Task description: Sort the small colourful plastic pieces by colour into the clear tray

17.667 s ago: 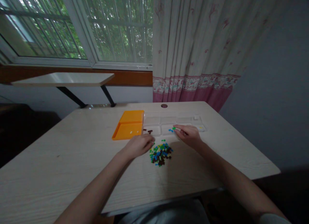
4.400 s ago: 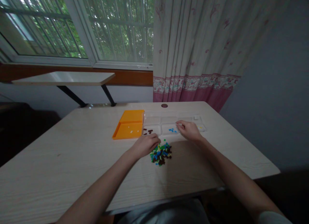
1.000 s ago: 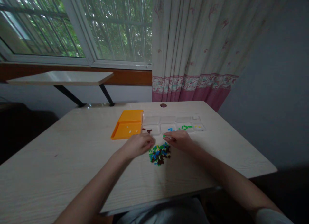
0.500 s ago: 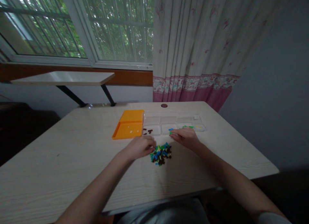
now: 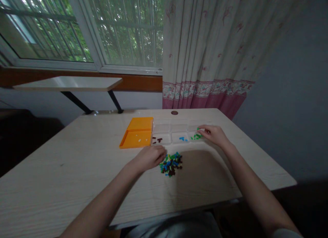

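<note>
Your right hand [image 5: 214,134] pinches a green piece [image 5: 198,129] over the clear tray [image 5: 164,128]. Your left hand [image 5: 150,157], fingers curled together, rests beside the pile [image 5: 171,164] near the tray.

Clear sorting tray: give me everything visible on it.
The tray is clear plastic, shallow, split into two rows of compartments, lying flat on the table against the right side of the orange lid. Near row: brown pieces in the left cell, blue pieces next, green pieces after that. The far row looks empty. The right hand is over its right end, fingertips pinched at a green piece; whether it touches the tray is unclear.
</note>
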A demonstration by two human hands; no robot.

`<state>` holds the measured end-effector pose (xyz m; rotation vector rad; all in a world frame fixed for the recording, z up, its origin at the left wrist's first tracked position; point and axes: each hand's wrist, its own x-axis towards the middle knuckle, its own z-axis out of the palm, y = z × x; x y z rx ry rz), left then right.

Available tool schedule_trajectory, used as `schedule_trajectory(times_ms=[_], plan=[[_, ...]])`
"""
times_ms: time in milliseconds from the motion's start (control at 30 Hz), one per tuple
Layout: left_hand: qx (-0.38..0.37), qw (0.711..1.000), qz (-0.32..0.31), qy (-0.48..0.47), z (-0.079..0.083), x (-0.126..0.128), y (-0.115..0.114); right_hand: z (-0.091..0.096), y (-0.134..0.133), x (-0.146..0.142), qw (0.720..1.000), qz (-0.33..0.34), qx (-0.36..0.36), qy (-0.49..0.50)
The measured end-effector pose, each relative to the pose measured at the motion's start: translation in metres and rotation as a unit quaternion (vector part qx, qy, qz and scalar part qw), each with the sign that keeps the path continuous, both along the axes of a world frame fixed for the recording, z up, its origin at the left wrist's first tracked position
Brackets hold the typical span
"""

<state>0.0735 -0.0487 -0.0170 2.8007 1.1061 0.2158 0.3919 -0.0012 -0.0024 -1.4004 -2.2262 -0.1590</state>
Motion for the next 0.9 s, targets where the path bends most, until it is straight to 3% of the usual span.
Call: schedule_trajectory(times_ms=[200,333,433,500,600,700,800,900], plan=[[0.007,1.000,0.000,0.007,-0.001,0.001,0.000,-0.008,0.011,0.013,0.992,0.001,-0.121,-0.039],[-0.021,0.999,0.006,-0.049,-0.002,-0.001,0.001,-0.007,0.010,0.009,0.992,-0.008,-0.125,-0.036],[-0.081,0.983,0.022,-0.162,-0.005,0.002,0.003,-0.006,0.004,-0.006,0.995,0.001,-0.101,-0.019],[-0.154,0.949,0.052,-0.269,-0.009,0.007,0.005,-0.009,-0.004,-0.024,0.996,0.025,-0.081,-0.013],[-0.287,0.853,0.110,-0.422,-0.014,0.016,0.007,-0.019,-0.021,-0.059,0.996,0.081,-0.043,0.000],[-0.386,0.768,0.139,-0.491,-0.015,0.022,0.006,-0.029,-0.036,-0.091,0.991,0.127,-0.006,0.033],[-0.434,0.723,0.139,-0.519,-0.013,0.026,0.004,-0.030,-0.047,-0.108,0.989,0.127,0.008,0.071],[-0.444,0.707,0.136,-0.533,-0.010,0.028,0.003,-0.026,-0.050,-0.113,0.989,0.108,0.027,0.099]])
